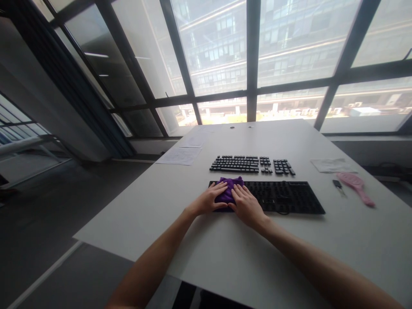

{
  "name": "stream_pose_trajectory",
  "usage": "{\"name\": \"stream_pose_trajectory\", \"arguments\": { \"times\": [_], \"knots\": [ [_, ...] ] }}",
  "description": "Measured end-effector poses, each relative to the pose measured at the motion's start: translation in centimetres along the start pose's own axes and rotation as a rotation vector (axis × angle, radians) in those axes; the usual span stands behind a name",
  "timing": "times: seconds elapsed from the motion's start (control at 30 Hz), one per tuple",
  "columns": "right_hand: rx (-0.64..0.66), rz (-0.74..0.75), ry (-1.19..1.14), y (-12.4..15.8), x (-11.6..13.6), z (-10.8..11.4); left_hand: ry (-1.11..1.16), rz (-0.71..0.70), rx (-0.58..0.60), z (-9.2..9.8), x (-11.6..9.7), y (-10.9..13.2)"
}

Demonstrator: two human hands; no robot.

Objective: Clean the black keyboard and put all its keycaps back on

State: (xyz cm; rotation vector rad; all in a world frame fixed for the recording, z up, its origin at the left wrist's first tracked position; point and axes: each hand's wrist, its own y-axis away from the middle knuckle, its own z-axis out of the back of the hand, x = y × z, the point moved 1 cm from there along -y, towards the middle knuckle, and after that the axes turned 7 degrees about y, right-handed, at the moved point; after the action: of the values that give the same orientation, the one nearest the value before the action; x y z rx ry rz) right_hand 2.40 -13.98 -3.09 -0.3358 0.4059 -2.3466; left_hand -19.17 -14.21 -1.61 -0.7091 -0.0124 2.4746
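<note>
A purple cloth [228, 190] lies on the left end of a black keyboard base [283, 196] on the white table [225, 253]. My left hand [210, 200] rests on the cloth's left side with fingers curled onto it. My right hand [246, 204] lies flat on the cloth's right side, fingers stretched forward. Behind the base, several black keycaps [251, 164] are laid out in keyboard order on the table.
A pink brush [355, 185] and a small dark tool [337, 184] lie at the right, with a clear plastic bag [333, 165] behind them. Paper sheets [180, 155] lie at the far left. Large windows stand beyond the table's far edge.
</note>
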Motion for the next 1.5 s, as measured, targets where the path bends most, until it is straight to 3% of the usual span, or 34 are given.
{"name": "stream_pose_trajectory", "arguments": {
  "times": [0.37,0.5,0.7,1.5],
  "knots": [
    [-0.069,0.049,-0.06,0.1,0.3,0.3,0.07,-0.034,-0.116,0.3,-0.1,0.0],
    [-0.037,-0.01,-0.017,0.4,0.1,-0.1,-0.052,0.013,-0.028,0.3,-0.3,0.1],
    [0.016,0.029,0.021,0.2,0.1,-0.4,-0.121,0.068,0.073,0.4,-0.4,0.2],
    [-0.017,0.001,-0.042,0.4,0.8,0.6,-0.062,0.005,0.042,0.5,-0.3,0.2]
  ]
}}
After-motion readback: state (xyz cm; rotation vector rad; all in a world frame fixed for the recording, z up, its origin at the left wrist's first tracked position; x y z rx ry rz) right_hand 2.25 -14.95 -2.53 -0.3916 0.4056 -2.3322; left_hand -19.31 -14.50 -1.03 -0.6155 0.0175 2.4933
